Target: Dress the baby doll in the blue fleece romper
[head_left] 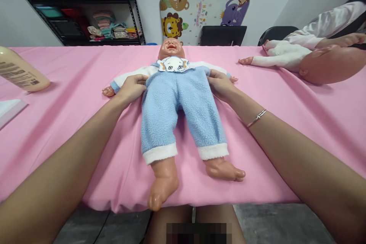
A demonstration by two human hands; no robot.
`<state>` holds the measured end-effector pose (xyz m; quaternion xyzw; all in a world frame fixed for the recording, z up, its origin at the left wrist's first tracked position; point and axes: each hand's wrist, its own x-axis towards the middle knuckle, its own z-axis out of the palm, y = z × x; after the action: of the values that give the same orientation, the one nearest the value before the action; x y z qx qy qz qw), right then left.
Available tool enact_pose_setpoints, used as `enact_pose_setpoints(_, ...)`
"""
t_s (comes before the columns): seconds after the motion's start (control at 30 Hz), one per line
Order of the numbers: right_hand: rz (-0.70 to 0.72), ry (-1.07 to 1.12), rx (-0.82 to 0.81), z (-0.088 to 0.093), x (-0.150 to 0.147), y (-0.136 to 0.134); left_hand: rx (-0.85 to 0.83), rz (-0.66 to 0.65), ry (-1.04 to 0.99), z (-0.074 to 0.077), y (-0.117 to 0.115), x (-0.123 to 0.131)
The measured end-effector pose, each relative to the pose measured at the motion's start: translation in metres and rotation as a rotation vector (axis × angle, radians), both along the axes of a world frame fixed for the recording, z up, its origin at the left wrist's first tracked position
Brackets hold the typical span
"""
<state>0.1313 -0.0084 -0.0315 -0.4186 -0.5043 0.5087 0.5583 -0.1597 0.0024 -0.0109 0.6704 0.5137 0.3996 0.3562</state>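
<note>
A baby doll [171, 50] lies on its back on the pink-covered table [120, 175], feet toward me. Fluffy light-blue pants [160, 114] with white cuffs cover its legs and reach up to its chest. Around its neck sits a white bib [173, 65] with an animal face. My left hand [134, 87] pinches the pants' upper edge on the left side, beside the doll's arm. On the opposite side my right hand [220, 84] is closed on the same garment near the waist, fingertips partly hidden by cloth. Both bare feet stick out of the cuffs.
At the left stand a cream-coloured bottle [21, 70] and a white flat object [11, 111]. A second doll [323, 65] lies at the right, with another person's hand [344, 40] by it. Behind are a black shelf [80, 0] and a dark screen [223, 36].
</note>
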Motion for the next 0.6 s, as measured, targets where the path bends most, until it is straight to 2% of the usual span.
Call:
enact_pose_setpoints(0.3, 0.001, 0.104, -0.048, -0.0011, -0.0083, -0.0039, -0.014, -0.081, -0.002, 0.0025, -0.005, 0.002)
enact_pose_setpoints(0.6, 0.0, 0.059, -0.08, -0.0048, -0.0047, -0.0023, -0.046, -0.121, -0.05, 0.0026, -0.0052, -0.001)
